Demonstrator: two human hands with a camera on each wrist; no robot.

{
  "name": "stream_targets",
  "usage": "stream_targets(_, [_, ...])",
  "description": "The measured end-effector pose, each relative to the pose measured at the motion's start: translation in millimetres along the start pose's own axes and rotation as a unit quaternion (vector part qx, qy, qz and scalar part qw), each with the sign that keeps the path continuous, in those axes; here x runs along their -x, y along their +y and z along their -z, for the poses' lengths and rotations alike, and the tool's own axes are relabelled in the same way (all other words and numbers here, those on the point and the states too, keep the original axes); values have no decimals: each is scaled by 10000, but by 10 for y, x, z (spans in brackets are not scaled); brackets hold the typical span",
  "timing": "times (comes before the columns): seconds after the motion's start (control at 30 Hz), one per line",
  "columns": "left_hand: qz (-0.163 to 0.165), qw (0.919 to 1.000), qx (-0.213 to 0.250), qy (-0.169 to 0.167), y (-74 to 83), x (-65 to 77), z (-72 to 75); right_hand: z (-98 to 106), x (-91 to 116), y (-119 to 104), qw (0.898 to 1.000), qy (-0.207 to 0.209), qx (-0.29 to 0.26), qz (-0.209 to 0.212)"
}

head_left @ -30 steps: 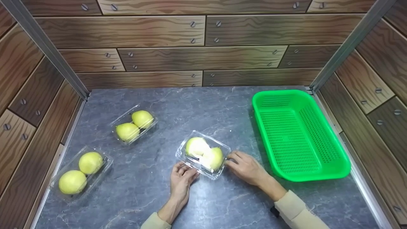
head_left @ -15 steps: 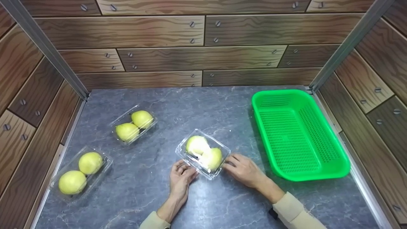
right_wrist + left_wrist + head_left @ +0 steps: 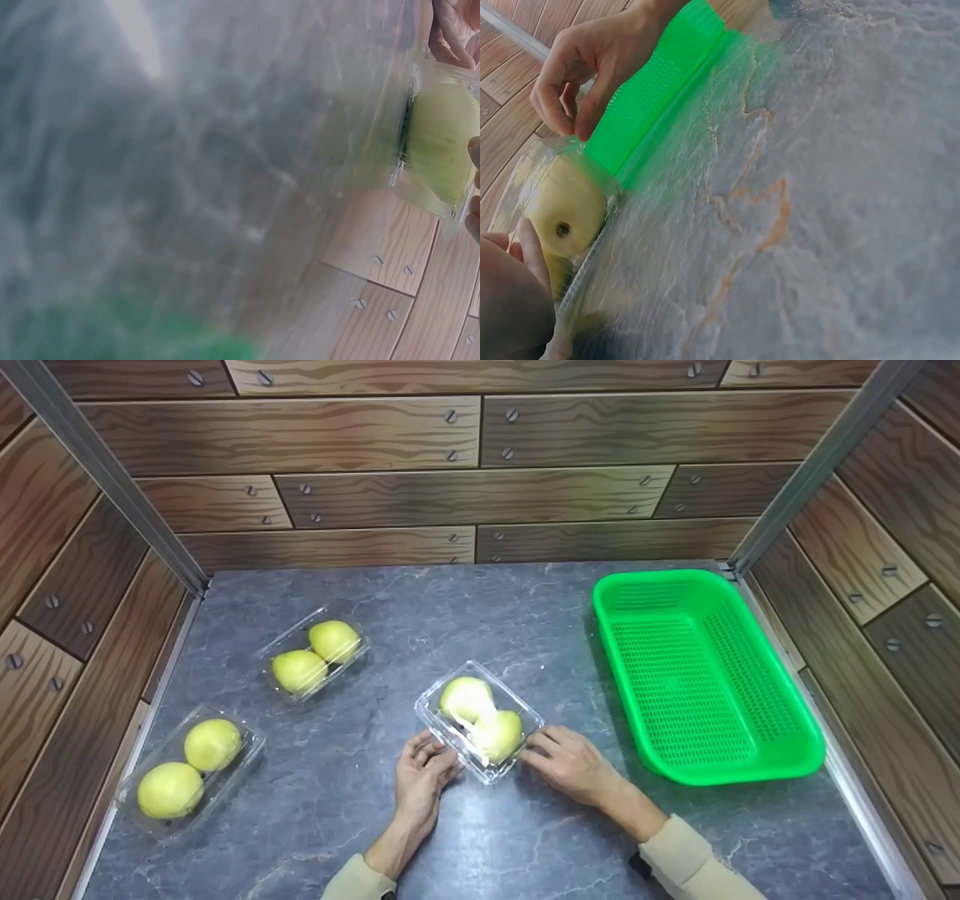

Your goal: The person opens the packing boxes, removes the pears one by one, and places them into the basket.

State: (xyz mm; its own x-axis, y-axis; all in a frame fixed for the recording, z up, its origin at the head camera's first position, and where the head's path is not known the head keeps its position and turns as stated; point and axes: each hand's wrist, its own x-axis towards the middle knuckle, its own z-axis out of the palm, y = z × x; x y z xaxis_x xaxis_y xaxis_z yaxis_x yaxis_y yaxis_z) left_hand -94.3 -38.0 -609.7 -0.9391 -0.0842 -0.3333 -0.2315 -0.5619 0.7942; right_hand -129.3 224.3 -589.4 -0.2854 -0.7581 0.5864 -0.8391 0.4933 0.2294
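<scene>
A clear plastic clamshell box [image 3: 480, 721] with two yellow-green pears [image 3: 501, 739] inside sits between my hands in the head view, with bright glare on its lid. My left hand [image 3: 420, 780] holds its near left edge, fingertips partly hidden by the box. At its right corner my right hand [image 3: 571, 765] pinches the rim between curled fingers and thumb. The left wrist view shows one pear [image 3: 564, 202] through the plastic, a finger [image 3: 532, 259] lying against the side. In the right wrist view, fingertips [image 3: 475, 154] meet the box [image 3: 439, 146].
An empty green perforated basket [image 3: 679, 690] stands on the right of the grey marbled table [image 3: 480, 607]. Two more clear boxes of pears lie on the left, one farther back [image 3: 300, 671] and one nearer [image 3: 171, 790]. Wood-patterned walls [image 3: 375, 435] enclose three sides.
The box has turned slightly clockwise between the hands. My right hand has come a little nearer the body, and my left has shifted slightly left. The basket and other boxes stay put.
</scene>
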Motion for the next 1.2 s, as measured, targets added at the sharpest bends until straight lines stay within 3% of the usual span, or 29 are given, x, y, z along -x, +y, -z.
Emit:
stream_targets(0.73, [-119,9999,53,-14,13,-128,-6,-5,-16,79,10000,4,12,22])
stream_targets(0.9, [-236,9996,76,-158,23,-136,-10,0,-41,85,9984,-121,427,358])
stream_targets(1.07, [-11,9997,96,-209,25,-132,0,-5,-60,98,9927,-142,818,872])
stream_targets(1.2, [141,9996,6,-227,22,-135,8,-11,-65,108,9910,-92,852,1030])
